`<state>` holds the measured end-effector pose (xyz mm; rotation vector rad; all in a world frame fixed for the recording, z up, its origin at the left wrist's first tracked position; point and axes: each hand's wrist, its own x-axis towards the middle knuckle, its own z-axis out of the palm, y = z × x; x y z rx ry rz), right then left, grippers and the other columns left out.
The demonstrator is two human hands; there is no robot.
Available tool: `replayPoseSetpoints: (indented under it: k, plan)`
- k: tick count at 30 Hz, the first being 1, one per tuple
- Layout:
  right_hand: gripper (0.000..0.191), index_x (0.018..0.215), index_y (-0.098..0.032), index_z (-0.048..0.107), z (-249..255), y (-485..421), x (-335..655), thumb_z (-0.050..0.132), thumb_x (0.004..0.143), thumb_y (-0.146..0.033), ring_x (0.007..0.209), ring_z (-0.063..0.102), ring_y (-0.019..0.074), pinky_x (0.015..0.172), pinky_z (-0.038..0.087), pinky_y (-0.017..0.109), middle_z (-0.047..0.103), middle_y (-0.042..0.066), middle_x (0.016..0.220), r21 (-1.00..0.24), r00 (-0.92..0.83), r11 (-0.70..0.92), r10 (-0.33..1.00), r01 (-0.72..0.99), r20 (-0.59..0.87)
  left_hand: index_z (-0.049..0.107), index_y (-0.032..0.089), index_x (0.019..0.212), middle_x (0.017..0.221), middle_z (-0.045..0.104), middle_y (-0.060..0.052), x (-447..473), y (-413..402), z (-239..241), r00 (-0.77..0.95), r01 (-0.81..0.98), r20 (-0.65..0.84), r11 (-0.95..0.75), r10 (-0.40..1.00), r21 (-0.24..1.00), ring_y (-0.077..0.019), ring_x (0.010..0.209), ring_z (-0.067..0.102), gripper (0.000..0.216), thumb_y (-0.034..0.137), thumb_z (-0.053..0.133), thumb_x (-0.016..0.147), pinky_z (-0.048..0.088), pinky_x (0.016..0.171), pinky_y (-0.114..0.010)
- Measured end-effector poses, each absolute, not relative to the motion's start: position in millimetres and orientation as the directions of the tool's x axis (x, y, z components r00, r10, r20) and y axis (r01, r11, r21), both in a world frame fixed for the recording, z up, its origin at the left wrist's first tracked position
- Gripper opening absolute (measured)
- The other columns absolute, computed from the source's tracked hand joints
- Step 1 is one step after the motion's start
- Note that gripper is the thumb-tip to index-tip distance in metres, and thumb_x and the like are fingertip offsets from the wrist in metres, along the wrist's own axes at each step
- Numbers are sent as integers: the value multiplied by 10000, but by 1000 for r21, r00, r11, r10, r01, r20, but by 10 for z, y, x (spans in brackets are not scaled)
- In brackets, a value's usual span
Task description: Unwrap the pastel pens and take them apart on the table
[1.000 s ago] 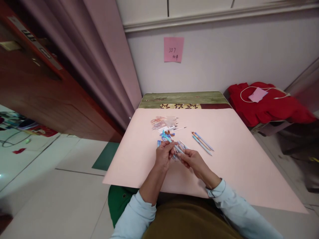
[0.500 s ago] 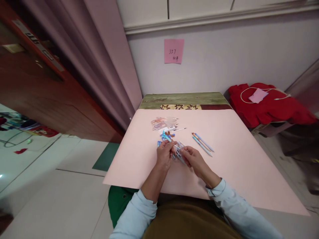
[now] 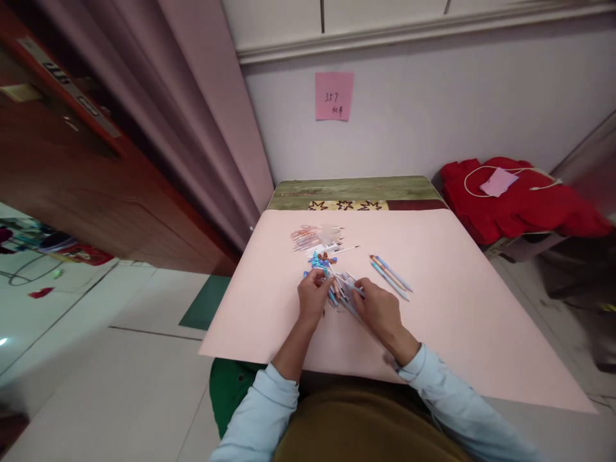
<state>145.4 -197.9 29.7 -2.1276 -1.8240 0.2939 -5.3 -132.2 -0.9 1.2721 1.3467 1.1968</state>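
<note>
My left hand [image 3: 314,296] is closed, thumb and fingers pinched around a small light-blue pen part [image 3: 326,273]. My right hand [image 3: 382,311] is closed too, its fingertips on a pale bluish pen barrel [image 3: 357,289]. Between and under the hands lies a loose pile of pen parts [image 3: 339,289], white, blue and peach, partly covered by the fingers. Just beyond my left fingertips sit small blue and brown pen pieces [image 3: 322,259]. Three whole-looking pens [image 3: 391,277], blue, orange-tipped and lilac, rest side by side to the right of my right hand.
Farther back on the pink sheet [image 3: 462,308] are a bunch of clear pinkish tubes [image 3: 308,237] and white refills with dark tips [image 3: 337,249]. The green patterned table [image 3: 356,187] shows behind the sheet. A red cloth [image 3: 510,212] with a white cable stands at the right.
My hands have moved slightly apart, the left a little leftward and the right a little rightward. More of the pile of parts shows between them. The three pens have stayed in place.
</note>
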Motion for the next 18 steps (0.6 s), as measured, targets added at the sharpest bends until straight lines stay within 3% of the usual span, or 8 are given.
replayPoseSetpoints:
  k: [8, 18]
  plan:
    - [239, 909, -219, 639, 414, -2226, 1583, 506, 915, -418, 616, 602, 159, 538, 203, 269, 706, 37, 784, -256, 185, -170, 982, 952, 36, 643, 168, 958, 719, 648, 9, -161, -1271, -14, -145, 213, 22, 10, 989, 977, -120, 619, 581, 312, 289, 712, 680, 456, 630, -236]
    - [316, 922, -228, 703, 260, -1989, 1372, 491, 938, -462, 761, 600, 155, 568, 246, 267, 678, 54, 907, -332, 145, -70, 968, 941, 207, 609, 183, 1100, 651, 635, 5, -78, -1378, 62, -66, 605, 71, -17, 995, 796, -190, 666, 625, 408, 336, 704, 734, 424, 671, -284]
